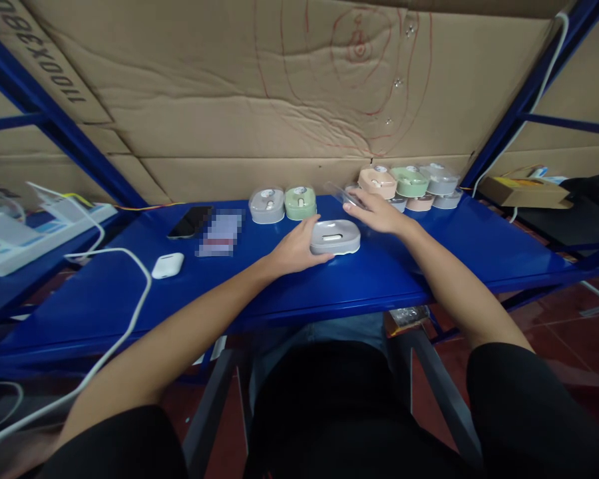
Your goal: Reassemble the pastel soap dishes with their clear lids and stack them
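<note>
My left hand [298, 248] is closed around the left side of a grey oval box [337, 238], a soap-dish-like case with its top off. The box sits on the blue table, and a small slot shows in its inner floor. Above and to the right, my right hand [374, 211] grips a clear plastic lid [343, 194] by its edge, tilted and apart from the box. Behind my hands stand a lidded grey box [266, 205] and a lidded green box [300, 203]. Further right, similar boxes are stacked two high, with a peach box [377, 181] on top.
On the left of the blue table [379, 279] lie a dark phone [190, 222], a blurred-out flat item [221, 233] and a white earbud case [168, 265]. A white cable [144, 293] runs along the left. Cardboard [204, 80] walls the back; blue posts frame both sides.
</note>
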Demonstrator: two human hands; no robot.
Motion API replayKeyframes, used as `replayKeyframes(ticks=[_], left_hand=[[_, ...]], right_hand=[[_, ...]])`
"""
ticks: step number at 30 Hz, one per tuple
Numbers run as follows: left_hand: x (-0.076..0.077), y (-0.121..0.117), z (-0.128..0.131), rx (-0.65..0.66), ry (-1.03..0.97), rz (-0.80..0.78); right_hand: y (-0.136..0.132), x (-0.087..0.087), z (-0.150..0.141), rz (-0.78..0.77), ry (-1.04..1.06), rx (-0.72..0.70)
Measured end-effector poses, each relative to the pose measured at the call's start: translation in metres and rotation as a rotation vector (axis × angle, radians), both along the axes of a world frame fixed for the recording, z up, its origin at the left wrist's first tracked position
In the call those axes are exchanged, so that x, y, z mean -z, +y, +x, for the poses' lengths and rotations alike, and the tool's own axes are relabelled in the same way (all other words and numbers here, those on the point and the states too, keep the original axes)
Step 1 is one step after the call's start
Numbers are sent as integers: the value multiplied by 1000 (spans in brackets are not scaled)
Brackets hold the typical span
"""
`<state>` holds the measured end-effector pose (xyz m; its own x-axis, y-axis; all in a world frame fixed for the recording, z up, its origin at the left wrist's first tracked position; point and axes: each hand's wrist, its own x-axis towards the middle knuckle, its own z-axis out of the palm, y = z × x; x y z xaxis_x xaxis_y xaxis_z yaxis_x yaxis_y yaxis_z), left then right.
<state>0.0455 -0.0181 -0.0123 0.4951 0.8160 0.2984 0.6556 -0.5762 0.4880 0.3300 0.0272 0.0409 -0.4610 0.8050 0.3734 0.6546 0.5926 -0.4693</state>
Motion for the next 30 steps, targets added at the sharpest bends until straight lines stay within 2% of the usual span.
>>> replayKeyframes(ticks=[4, 10, 15, 20, 30], left_hand=[[-3, 8, -5, -38, -97, -127], [-1, 22, -16, -13, -147, -184], [-1, 27, -21, 45, -159, -220], [-3, 28, -23, 37, -168, -262], [0, 32, -26, 61, -183, -168]], right_hand=[[-6, -1, -5, -13, -50, -46], [-17, 2, -17, -46, -128, -151], [-18, 12, -28, -5, -174, -187], [-11, 23, -33, -4, -165, -202], [-9, 26, -32, 18, -167, -244]])
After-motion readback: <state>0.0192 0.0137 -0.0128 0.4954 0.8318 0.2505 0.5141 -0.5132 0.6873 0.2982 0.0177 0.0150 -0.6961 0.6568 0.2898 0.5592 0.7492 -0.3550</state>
